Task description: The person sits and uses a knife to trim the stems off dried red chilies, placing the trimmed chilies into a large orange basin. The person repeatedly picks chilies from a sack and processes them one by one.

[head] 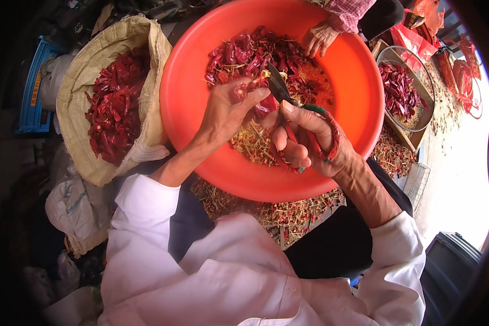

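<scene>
My left hand grips dried red chilies above a large red plastic basin. In my right hand is a pair of scissors with dark blades and handles wrapped in red and green. The blades point up beside the chilies, close to my left fingertips; how far apart they stand is hard to tell. Below both hands, a heap of dried chilies covers the far side of the basin. Cut stems and seeds lie nearer to me, partly hidden by my hands.
A woven sack of chilies stands left of the basin. Another person's hand rests in the basin at the top right. Right of it sits a wooden tray with chilies and a hoop. Stem scraps litter the floor before me.
</scene>
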The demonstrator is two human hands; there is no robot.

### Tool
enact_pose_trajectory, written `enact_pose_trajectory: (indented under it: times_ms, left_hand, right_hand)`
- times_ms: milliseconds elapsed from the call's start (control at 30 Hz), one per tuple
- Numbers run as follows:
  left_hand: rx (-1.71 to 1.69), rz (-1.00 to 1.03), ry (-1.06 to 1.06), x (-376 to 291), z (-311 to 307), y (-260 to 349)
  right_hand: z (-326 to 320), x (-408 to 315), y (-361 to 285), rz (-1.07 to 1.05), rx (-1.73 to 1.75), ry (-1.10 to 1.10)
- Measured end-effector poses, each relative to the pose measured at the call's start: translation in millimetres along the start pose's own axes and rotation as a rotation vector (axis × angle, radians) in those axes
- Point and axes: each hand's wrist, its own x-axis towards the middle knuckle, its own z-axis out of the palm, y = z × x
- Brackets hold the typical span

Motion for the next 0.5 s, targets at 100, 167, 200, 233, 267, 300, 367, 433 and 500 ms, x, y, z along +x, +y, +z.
enact_pose_trajectory:
  times_ms: [100,167,200,233,267,300,367,433,500]
  left_hand:
    - [0.048,0.114,0.020,-9,5,-4]
    - [0.150,0.077,-0.006,-16,4,-7]
    - [0.171,0.030,-0.005,-16,1,-9]
    - [0.209,-0.044,0.007,-16,-2,-12]
    - [0.184,-0.103,-0.003,-10,-10,-14]
    - [0.156,-0.053,-0.003,-5,-14,-18]
    - [0.139,0.041,0.046,4,-20,-30]
    - [0.323,0.056,0.010,15,-30,-42]
    - [0.430,0.063,-0.056,24,-33,-58]
  right_hand:
    - [-9,2,-19,-0.189,0.085,0.113]
    - [-27,1,-37,-0.350,0.018,0.287]
    - [-35,-4,-38,-0.315,-0.219,0.302]
    - [-44,-7,-38,-0.275,-0.452,0.353]
    - [-53,-8,-36,-0.233,-0.685,0.400]
    - [-59,-7,-28,-0.271,-1.032,0.375]
    - [-65,-5,-10,-0.264,-1.735,0.305]
    - [-67,-8,2,0.030,-1.916,0.344]
    - [-65,-11,4,0.157,-1.996,0.385]
